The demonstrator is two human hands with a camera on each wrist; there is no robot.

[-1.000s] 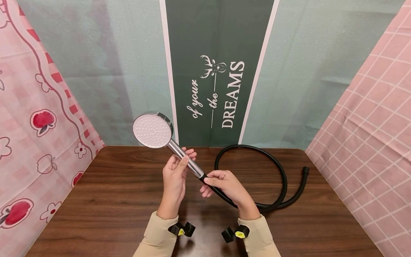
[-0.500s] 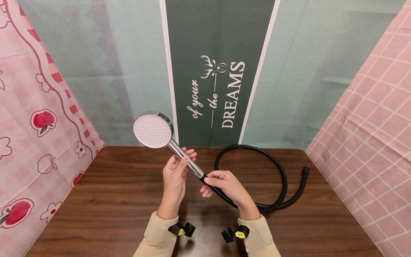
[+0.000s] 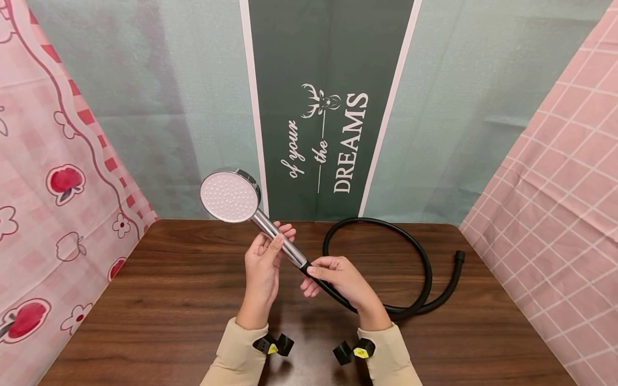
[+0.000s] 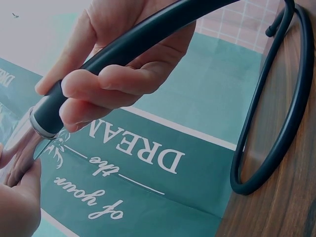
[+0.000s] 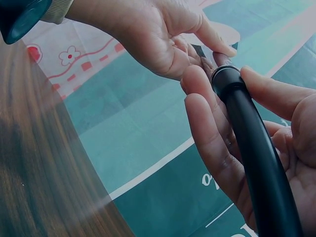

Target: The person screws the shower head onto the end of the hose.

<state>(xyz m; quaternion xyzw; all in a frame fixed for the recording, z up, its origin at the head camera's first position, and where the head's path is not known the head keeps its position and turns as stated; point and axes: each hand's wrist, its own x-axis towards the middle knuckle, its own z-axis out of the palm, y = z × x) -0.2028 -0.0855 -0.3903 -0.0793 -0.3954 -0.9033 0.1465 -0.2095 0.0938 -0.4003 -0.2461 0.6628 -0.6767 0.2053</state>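
We find almost nothing altered over the last second: the shower head (image 3: pixel 229 195) keeps its place just left of the middle of the frame, tilted, nozzle face towards us, and both hands hold their positions. We judge that the work is at a pause, or that any turning at the joint is too slight for us to make out.

At the centre, the left hand (image 3: pixel 263 265) grips the chrome handle (image 3: pixel 280 238), thumb in front and fingers behind. Just right of it, the right hand (image 3: pixel 340 279) pinches the black hose (image 3: pixel 428 273) near its collar (image 4: pixel 49 111). In the left wrist view the collar meets the handle's silver rim; we cannot tell whether it is fully tightened. The rest of the hose loops over the wooden table (image 3: pixel 169 300) at centre right, its free end (image 3: pixel 460 257) lying near the table's right edge, apart from both hands.
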